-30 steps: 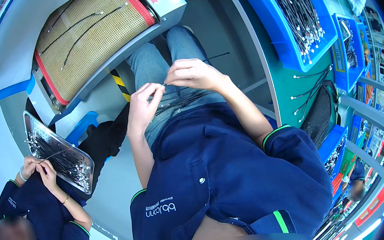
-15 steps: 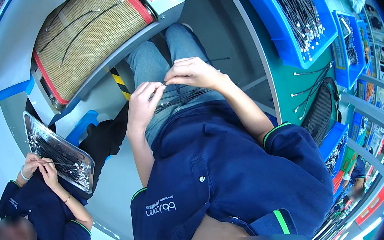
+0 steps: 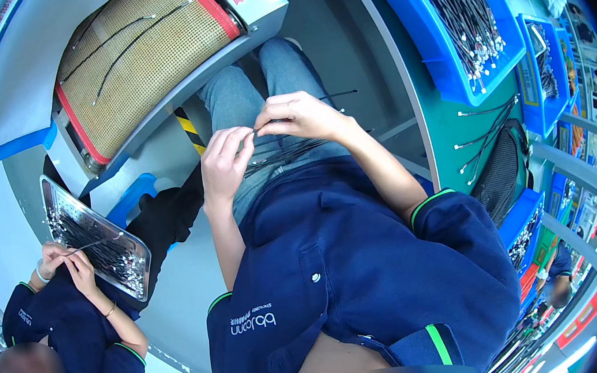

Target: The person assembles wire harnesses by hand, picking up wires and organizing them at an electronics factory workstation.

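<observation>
Above my lap, my left hand [image 3: 224, 167] and my right hand [image 3: 300, 118] meet with fingertips pinched together. Between them they grip a thin black cable [image 3: 255, 131]; what the fingertips cover is hidden. Past my right hand a black cable end [image 3: 341, 94] sticks out, seemingly of the same cable. Several more black cables [image 3: 294, 150] lie across my thighs, just below my hands.
Ahead on the left stands a conveyor with a mesh belt [image 3: 145, 64] carrying black cables. A blue bin [image 3: 480, 96] full of cables sits on the green table [image 3: 447, 129] at right, by loose cables and a black mesh bag [image 3: 497, 182]. A co-worker handles cables over a metal tray [image 3: 147, 266] at left.
My hands keep nearly the same pinch on the cable, with only a slight shift in view. At left, the cable in the co-worker's hands has swung out over the tray.
</observation>
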Available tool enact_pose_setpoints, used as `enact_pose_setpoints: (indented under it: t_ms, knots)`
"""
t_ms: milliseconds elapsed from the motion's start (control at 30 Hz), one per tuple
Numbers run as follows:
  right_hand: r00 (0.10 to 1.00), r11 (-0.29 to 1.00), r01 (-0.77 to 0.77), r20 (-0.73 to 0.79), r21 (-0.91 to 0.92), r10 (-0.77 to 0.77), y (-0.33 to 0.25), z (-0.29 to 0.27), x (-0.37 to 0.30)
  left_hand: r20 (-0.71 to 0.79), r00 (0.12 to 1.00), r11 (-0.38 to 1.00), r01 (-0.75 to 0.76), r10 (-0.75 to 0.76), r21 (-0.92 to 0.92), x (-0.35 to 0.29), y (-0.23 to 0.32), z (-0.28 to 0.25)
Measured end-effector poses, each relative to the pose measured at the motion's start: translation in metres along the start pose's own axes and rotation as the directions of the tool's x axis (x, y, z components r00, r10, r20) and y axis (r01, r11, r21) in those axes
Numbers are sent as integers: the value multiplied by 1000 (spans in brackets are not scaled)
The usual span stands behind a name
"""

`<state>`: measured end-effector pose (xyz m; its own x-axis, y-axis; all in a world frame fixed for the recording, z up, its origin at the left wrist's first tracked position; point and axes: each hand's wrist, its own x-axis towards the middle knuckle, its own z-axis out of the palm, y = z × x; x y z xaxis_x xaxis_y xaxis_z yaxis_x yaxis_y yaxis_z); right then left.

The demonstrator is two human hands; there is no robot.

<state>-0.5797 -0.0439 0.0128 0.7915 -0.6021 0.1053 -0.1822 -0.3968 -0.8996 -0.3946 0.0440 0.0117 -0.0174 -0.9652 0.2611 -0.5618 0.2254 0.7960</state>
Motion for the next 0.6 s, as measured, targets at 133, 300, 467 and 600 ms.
enact_pose_setpoints:
  t_ms: [133,300,467,600]
  knots:
    - [999,1000,-17,-35,-13,17,0,-6,-2,-7,999,999,36,-36,23,-2,-1,2]
    - [999,1000,-28,-28,8,28,2,-4,-5,-32,999,999,33,-33,0,-3,1,7]
    - [999,998,-40,-16,-37,40,10,-19,-9,-23,999,998,48,-48,31,-1,-2,0]
    - [979,956,-205,-49,-210,199,18,-63,-27,-97,950,953,300,-296,33,-19,-18,-25]
